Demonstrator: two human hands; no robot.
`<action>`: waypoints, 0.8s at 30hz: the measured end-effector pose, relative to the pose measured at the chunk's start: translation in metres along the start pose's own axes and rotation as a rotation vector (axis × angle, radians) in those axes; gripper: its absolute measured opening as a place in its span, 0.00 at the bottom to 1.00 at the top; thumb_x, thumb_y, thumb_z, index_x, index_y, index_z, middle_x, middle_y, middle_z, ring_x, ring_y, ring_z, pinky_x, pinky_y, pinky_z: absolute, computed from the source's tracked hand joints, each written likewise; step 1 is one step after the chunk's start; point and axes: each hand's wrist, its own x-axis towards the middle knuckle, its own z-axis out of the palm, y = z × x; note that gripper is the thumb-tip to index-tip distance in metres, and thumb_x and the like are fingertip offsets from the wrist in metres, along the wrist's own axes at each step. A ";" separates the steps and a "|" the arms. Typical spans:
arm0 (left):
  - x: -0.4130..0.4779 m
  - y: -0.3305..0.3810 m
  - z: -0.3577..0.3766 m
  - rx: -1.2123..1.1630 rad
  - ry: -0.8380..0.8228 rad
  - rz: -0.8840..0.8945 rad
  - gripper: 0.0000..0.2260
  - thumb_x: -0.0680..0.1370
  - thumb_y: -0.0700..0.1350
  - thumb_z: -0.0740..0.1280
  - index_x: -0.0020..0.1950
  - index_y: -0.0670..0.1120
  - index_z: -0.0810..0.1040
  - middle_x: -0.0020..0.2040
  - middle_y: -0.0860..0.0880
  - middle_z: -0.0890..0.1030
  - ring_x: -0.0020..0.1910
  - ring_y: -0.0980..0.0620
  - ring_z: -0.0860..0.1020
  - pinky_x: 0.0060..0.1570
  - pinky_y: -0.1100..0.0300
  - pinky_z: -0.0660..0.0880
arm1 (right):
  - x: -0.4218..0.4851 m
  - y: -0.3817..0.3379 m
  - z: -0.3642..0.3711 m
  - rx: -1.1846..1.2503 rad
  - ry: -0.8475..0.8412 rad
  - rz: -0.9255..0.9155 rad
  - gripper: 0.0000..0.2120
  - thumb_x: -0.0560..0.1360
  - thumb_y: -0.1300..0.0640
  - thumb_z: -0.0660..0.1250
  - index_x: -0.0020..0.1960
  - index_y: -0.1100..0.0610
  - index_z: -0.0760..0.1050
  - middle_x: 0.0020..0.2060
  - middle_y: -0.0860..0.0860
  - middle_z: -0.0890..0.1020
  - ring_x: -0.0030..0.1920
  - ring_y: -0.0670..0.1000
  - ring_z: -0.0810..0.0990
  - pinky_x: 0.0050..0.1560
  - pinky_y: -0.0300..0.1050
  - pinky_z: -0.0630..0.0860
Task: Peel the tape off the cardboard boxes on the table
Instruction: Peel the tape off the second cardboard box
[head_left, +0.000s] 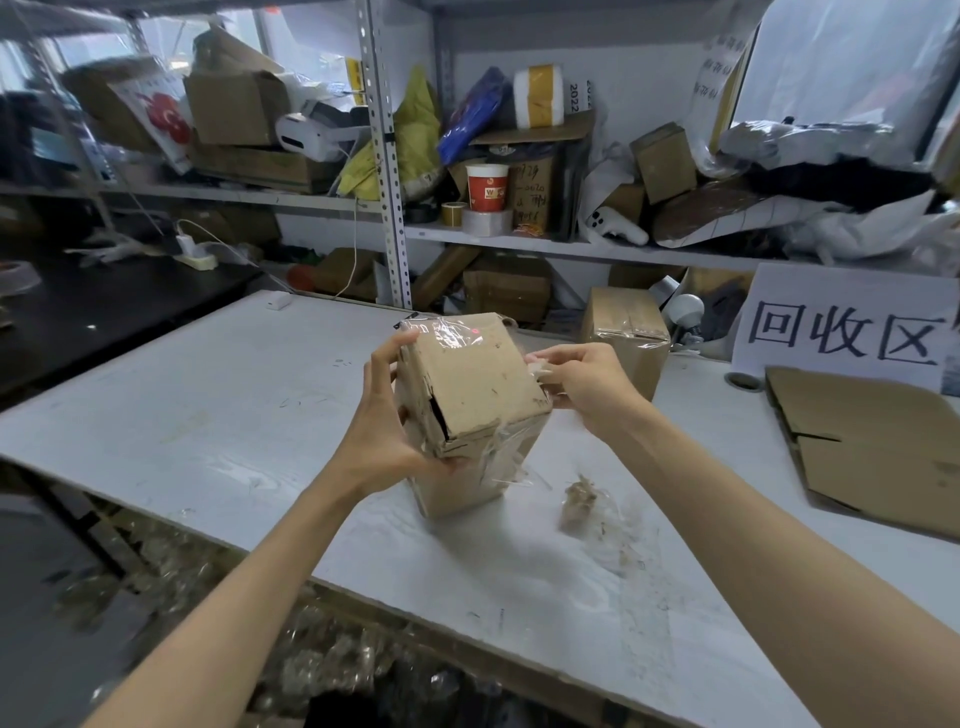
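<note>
One white table (208, 415) bears the tilted cardboard box (478, 384) at its middle, clasped by the left hand (384, 431). The right hand (587, 384) pinches clear tape (540, 370) at the box's right side. Pulled sharply, the tape may snap or tear the cardboard.

Matt, scuffed cardboard box (470, 395) wrapped in glossy clear tape (447, 332); smooth white table (208, 415).

hands: 2, left hand (387, 415), right hand (582, 387). taped boxes: 2, one centre (478, 384), one right of centre (623, 327). flattened cardboard: 1, right edge (872, 441). tape wad: 1, below centre (579, 501). sign: 1, right (841, 322). paper cup: 1, upper centre (487, 187).
</note>
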 end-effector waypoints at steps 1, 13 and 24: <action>0.000 0.001 0.001 -0.002 0.009 -0.006 0.54 0.57 0.46 0.83 0.72 0.64 0.53 0.71 0.63 0.59 0.68 0.70 0.62 0.55 0.75 0.71 | 0.000 -0.001 0.001 -0.002 0.015 0.022 0.05 0.75 0.63 0.69 0.41 0.58 0.82 0.36 0.51 0.84 0.38 0.48 0.84 0.34 0.39 0.80; 0.011 0.003 -0.004 -0.053 -0.026 -0.084 0.52 0.54 0.52 0.81 0.69 0.71 0.55 0.71 0.59 0.60 0.71 0.52 0.63 0.53 0.70 0.73 | -0.009 0.012 0.002 0.449 0.081 0.151 0.12 0.80 0.60 0.61 0.47 0.66 0.80 0.36 0.55 0.84 0.38 0.50 0.83 0.36 0.40 0.80; 0.010 0.004 -0.001 0.044 0.140 -0.212 0.52 0.51 0.60 0.81 0.69 0.72 0.55 0.65 0.51 0.61 0.69 0.46 0.66 0.64 0.50 0.73 | -0.033 0.000 0.007 -0.107 0.151 -0.502 0.14 0.71 0.43 0.71 0.51 0.49 0.80 0.49 0.46 0.81 0.52 0.45 0.79 0.53 0.44 0.77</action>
